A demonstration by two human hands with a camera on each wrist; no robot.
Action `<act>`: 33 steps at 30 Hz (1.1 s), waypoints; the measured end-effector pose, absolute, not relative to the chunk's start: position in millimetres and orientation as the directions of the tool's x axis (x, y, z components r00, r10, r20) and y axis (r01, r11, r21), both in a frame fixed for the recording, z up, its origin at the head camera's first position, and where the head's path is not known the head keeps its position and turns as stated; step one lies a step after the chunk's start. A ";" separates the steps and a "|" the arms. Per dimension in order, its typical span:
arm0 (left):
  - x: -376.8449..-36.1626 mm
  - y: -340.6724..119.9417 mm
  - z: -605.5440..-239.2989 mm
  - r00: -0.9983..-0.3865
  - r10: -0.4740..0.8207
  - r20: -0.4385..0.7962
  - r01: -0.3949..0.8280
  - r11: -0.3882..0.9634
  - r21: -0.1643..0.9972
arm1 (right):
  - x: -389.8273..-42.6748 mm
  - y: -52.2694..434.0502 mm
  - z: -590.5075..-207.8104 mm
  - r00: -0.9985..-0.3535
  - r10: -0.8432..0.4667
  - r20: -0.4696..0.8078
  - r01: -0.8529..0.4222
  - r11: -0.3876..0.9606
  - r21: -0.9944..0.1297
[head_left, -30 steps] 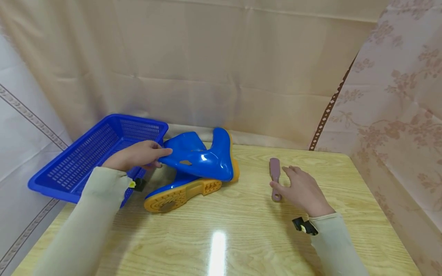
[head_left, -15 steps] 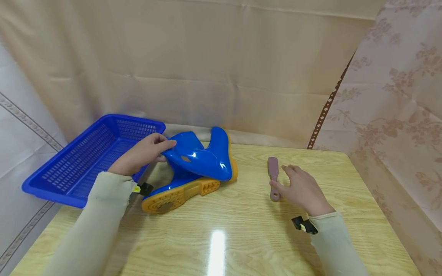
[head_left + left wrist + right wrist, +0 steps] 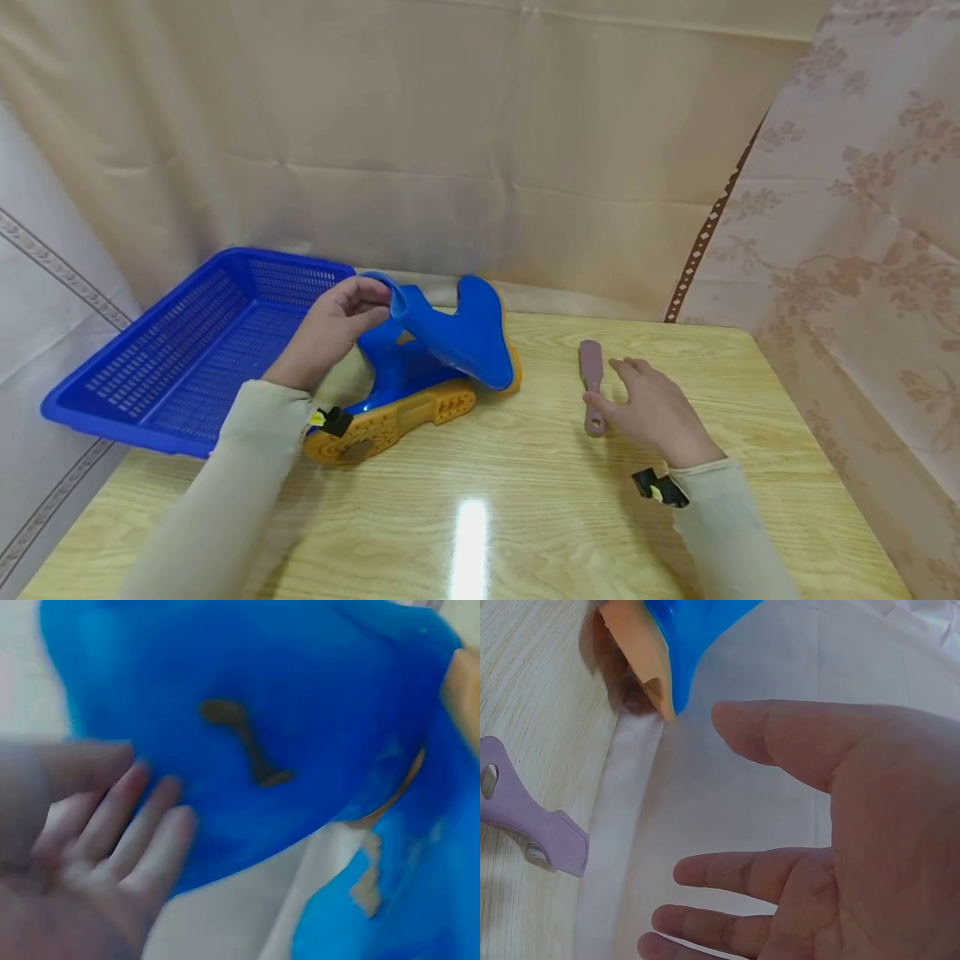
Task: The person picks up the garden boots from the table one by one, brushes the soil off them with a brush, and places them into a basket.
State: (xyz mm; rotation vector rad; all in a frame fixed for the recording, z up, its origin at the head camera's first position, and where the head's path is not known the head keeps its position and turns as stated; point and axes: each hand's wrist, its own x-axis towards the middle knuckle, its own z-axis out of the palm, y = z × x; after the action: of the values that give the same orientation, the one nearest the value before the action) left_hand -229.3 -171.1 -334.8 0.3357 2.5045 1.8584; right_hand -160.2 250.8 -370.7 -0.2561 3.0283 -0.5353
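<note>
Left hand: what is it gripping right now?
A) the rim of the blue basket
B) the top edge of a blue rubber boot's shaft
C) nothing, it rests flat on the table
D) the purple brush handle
B: in the head view the left hand curls its fingers round the folded top edge of the blue rubber boot.

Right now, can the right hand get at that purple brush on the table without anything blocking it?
Probably yes. The right hand lies open right beside the purple brush, thumb at its handle, with only bare table between them. The blue boots lie off to the left.
</note>
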 end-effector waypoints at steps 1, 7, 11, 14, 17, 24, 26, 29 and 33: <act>-230.5 -168.1 -338.2 -0.981 0.125 0.146 0.174 0.267 0.948 | -160.3 251.2 -370.8 -0.985 -0.172 -0.029 -0.152 0.925 -0.347; -235.3 -156.1 -353.6 -0.974 -0.171 0.148 0.090 0.308 0.947 | -159.6 253.1 -371.8 -0.984 -0.173 -0.045 -0.145 0.920 -0.365; -236.8 -158.4 -356.7 -0.949 -0.299 0.102 -0.035 0.418 0.908 | -159.4 253.7 -371.4 -0.983 -0.176 -0.054 -0.144 0.918 -0.370; -240.1 -163.7 -356.3 -0.957 -0.284 0.067 -0.069 0.446 0.893 | -159.9 253.9 -370.8 -0.983 -0.171 -0.061 -0.137 0.918 -0.373; -244.9 -168.8 -357.1 -0.993 -0.119 -0.019 -0.061 0.362 0.930 | -159.7 253.9 -370.1 -0.984 -0.164 -0.072 -0.125 0.917 -0.379; -253.6 -170.5 -355.1 -0.994 0.103 -0.042 -0.010 0.291 0.957 | -158.2 256.4 -368.2 -0.986 -0.152 -0.073 -0.112 0.914 -0.389; -253.3 -168.6 -352.6 -0.994 0.109 -0.018 0.020 0.339 0.941 | -158.1 256.4 -368.2 -0.986 -0.152 -0.072 -0.112 0.914 -0.391; -253.6 -164.6 -349.6 -0.990 0.142 0.000 0.052 0.360 0.931 | -158.4 256.9 -368.6 -0.986 -0.150 -0.070 -0.111 0.914 -0.390; -258.4 -158.9 -351.1 -0.975 0.221 0.018 0.094 0.338 0.937 | -159.4 257.5 -369.6 -0.987 -0.150 -0.065 -0.114 0.915 -0.387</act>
State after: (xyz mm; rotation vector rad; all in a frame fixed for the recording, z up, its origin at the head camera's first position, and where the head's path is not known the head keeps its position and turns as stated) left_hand -258.4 -158.9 -351.1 0.2928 2.4760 1.7214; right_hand -159.4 257.5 -369.6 -0.2057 2.9824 -0.5936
